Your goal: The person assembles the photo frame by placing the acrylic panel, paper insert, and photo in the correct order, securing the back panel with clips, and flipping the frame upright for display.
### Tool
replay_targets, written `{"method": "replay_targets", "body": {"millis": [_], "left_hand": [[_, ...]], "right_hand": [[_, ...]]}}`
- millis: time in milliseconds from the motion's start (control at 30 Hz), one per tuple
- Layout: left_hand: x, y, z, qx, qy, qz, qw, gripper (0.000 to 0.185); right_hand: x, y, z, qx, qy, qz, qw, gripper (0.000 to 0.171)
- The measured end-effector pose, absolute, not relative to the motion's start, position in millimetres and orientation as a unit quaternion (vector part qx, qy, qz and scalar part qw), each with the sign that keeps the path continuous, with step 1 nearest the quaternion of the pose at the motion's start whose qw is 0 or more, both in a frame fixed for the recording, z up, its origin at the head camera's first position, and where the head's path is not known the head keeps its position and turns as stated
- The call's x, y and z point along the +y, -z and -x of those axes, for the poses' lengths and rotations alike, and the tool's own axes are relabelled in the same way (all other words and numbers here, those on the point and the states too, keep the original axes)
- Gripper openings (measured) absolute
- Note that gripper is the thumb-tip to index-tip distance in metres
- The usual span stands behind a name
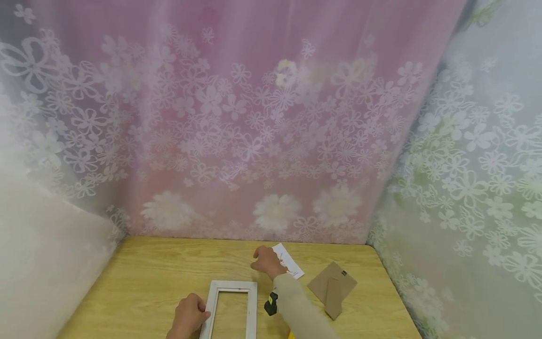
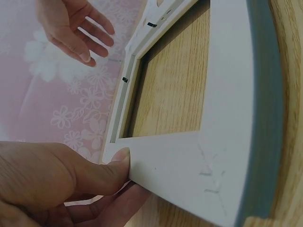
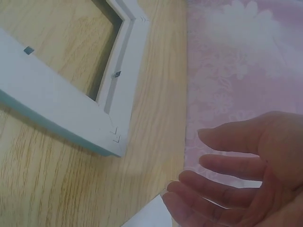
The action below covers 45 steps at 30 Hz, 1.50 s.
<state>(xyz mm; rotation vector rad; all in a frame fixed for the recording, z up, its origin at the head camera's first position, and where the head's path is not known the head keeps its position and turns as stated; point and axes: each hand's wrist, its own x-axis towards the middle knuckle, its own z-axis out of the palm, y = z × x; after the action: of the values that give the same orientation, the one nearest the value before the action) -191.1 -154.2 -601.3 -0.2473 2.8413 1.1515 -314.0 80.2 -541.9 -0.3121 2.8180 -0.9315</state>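
A white picture frame (image 1: 252,306) lies on the wooden table (image 1: 148,278), empty, with wood showing through its opening. My left hand (image 1: 202,314) pinches the frame's left side. Seen from the left wrist, the thumb (image 2: 118,158) lies on the frame (image 2: 222,156) and the fingers curl beneath its edge. My right hand (image 1: 259,262) hovers beyond the frame's far right corner, fingers loosely spread, beside a white paper card (image 1: 292,263). In the right wrist view the fingertips (image 3: 189,177) hang just above the card's corner (image 3: 151,216); I cannot tell whether they touch it.
A brown backing board (image 1: 332,286) with a fold-out stand lies to the right of the frame. A small black and yellow device (image 1: 271,305) sits at my right wrist. Floral curtains (image 1: 262,117) close in the table at the back and both sides.
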Motion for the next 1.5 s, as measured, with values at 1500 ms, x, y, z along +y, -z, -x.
{"method": "replay_targets", "body": {"millis": [1500], "left_hand": [[-155.4, 604.9, 189.7, 0.915, -0.392, 0.088, 0.029, 0.024]], "right_hand": [[51.1, 582.3, 340.6, 0.959, 0.272, 0.045, 0.066, 0.046]]}}
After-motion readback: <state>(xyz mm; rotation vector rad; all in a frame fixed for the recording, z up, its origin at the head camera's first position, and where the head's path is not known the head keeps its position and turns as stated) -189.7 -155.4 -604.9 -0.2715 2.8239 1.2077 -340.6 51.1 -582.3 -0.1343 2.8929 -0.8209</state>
